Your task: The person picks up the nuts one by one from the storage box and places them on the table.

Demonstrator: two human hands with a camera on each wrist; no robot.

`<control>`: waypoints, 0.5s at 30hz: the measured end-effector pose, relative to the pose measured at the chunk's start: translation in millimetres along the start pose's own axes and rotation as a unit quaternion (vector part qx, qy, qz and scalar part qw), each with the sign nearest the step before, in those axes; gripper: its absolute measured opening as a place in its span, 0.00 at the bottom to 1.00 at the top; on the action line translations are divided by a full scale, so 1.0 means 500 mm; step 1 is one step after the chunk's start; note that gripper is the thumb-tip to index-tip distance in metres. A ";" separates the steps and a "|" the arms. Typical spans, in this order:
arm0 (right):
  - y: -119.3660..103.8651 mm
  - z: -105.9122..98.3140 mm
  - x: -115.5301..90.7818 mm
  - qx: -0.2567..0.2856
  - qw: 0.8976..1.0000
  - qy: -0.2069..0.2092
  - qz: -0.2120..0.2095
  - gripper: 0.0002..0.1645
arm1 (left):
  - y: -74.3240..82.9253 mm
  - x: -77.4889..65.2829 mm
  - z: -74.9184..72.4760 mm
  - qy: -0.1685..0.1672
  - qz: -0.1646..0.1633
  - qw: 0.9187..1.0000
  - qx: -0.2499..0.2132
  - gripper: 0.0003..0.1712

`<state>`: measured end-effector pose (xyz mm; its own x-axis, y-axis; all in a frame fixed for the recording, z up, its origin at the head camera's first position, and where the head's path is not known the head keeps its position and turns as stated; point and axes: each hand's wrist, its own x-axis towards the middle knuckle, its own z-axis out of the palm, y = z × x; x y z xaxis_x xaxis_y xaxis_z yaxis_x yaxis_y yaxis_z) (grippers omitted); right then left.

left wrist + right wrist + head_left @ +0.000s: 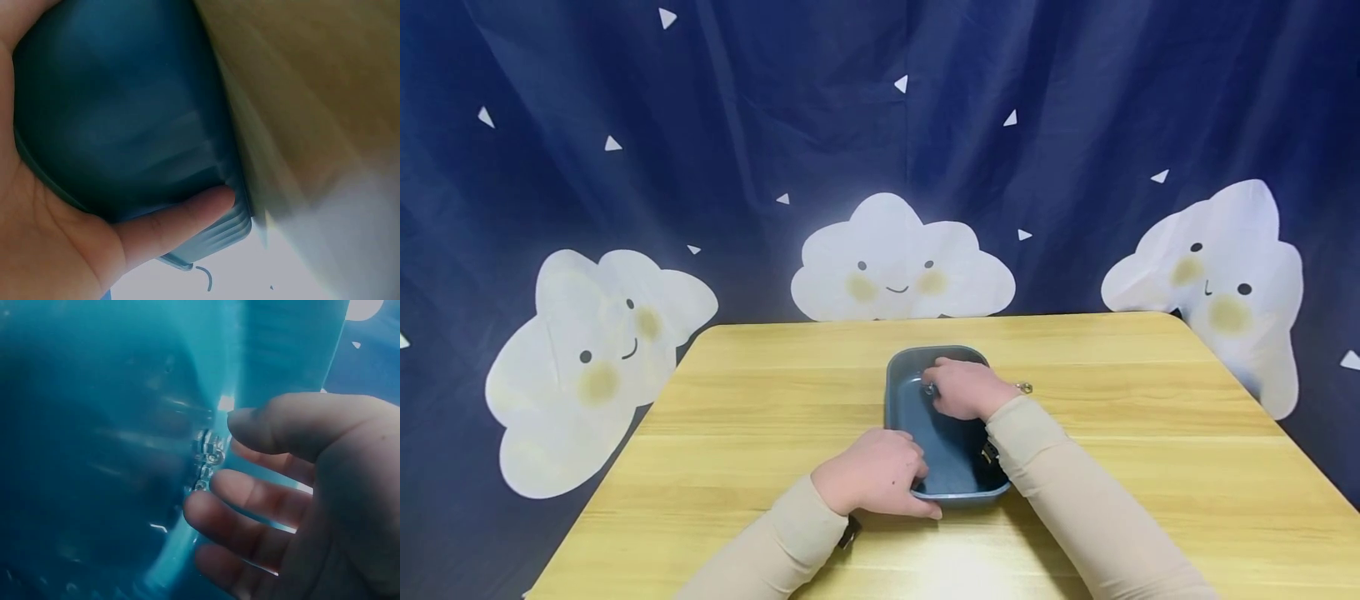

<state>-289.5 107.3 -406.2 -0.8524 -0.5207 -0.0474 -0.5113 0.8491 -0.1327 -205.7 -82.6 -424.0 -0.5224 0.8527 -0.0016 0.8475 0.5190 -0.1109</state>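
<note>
Blue-grey box steadied on a wooden table as one hand dips inside.
A person's left hand grips the near left corner; the right hand, thumb and fingers apart and half bent with no firm hold visible, is just beside small metal pieces inside the box, toward its far end. Pinched too loosely, they could slip; heavy pressure on the rim could tip the box. No brand, label or writing can be read.
</note>
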 end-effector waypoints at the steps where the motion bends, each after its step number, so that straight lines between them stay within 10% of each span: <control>1: 0.000 0.001 0.000 0.000 1.000 -0.002 -0.002 0.19 | 0.000 0.000 0.000 0.002 0.001 1.000 0.001 0.29; 15: 0.003 0.014 0.006 -0.003 1.000 -0.018 -0.007 0.23 | 0.002 -0.001 -0.003 0.006 0.002 1.000 0.003 0.29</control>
<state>-292.2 106.5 -413.5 -0.8408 -0.5352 -0.0811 -0.5239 0.8422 -0.1273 -204.5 -82.6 -422.8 -0.5177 0.8555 0.0095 0.8492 0.5151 -0.1162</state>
